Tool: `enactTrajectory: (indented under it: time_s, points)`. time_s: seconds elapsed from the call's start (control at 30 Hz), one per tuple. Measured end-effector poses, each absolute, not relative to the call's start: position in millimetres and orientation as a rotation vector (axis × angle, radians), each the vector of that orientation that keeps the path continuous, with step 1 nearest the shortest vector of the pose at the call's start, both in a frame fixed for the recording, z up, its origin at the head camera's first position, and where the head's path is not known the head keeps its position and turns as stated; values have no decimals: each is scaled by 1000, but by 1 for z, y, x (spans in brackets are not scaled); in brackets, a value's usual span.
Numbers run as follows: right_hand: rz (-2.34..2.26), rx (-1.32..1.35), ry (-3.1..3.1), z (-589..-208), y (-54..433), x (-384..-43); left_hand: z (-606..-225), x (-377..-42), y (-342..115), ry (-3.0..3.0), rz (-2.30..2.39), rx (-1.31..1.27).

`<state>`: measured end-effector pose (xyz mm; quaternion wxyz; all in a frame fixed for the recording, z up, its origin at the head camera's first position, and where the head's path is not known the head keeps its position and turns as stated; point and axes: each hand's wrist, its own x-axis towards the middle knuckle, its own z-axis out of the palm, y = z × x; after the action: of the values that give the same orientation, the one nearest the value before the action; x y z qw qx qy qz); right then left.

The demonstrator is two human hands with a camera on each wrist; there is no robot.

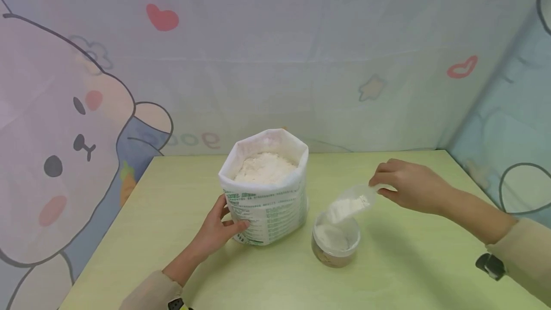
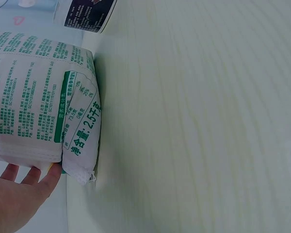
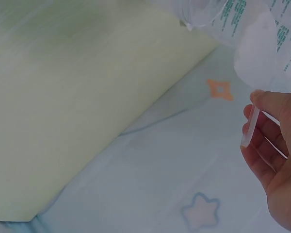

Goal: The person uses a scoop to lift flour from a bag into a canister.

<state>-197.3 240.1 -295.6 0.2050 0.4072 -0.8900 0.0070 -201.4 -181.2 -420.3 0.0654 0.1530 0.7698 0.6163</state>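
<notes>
A white bag with green print [image 1: 269,216] stands open-topped on the table, filled with flour-like white powder [image 1: 267,169]. My left hand [image 1: 217,231] holds its left side, thumb on the front face. In the left wrist view, the fingertips touch the bag [image 2: 26,107] near its bottom seam. My right hand [image 1: 406,185] pinches the handle of a translucent scoop [image 1: 366,192], which tilts down over a round clear tub [image 1: 333,257]. Powder lies in the scoop and in the tub. In the right wrist view, thumb and fingers grip the scoop's handle [image 3: 250,128].
The pale yellow-green table [image 1: 267,281] ends at a cartoon-printed cloth [image 1: 318,85] behind it. More printed cloth hangs at the right side. The tub stands just right of the bag, and its dark label [image 2: 89,14] shows in the left wrist view.
</notes>
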Motion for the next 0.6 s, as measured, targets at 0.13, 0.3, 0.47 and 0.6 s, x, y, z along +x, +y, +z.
enactTrajectory:
  time_s: [0.13, 0.3, 0.47, 0.6]
  points:
    - [-71, 1200, -2421, -292, 233, -196, -421, -202, -181, 2324, 1857, 463]
    - [-228, 1274, -2316, -288, 224, -194, -421, -202, -181, 2319, 1859, 460]
    - [-345, 1311, -2243, -286, 216, -192, -421, -202, -181, 2315, 1862, 463]
    - [-447, 1346, -2187, -283, 210, -189, -421, -202, -181, 2314, 1867, 466]
